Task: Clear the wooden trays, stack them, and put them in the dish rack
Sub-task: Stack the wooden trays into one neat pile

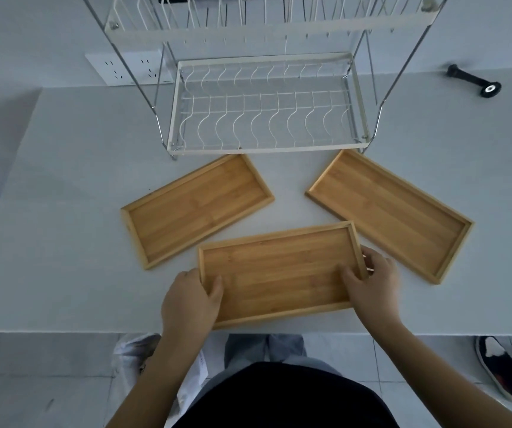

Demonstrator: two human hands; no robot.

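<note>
Three empty wooden trays lie on the white table. The near tray (279,273) sits at the table's front edge. My left hand (191,301) grips its left end, thumb inside the rim. My right hand (372,282) grips its right end the same way. The left tray (196,208) lies angled behind it, and the right tray (390,211) lies angled toward the right. The white wire dish rack (267,106) stands behind the trays, its lower shelf empty.
A black handled tool (475,80) lies at the back right of the table. A wall socket plate (125,67) sits behind the rack's left leg. Below the table edge are a plastic bag (134,353) and a shoe (504,366) on the floor.
</note>
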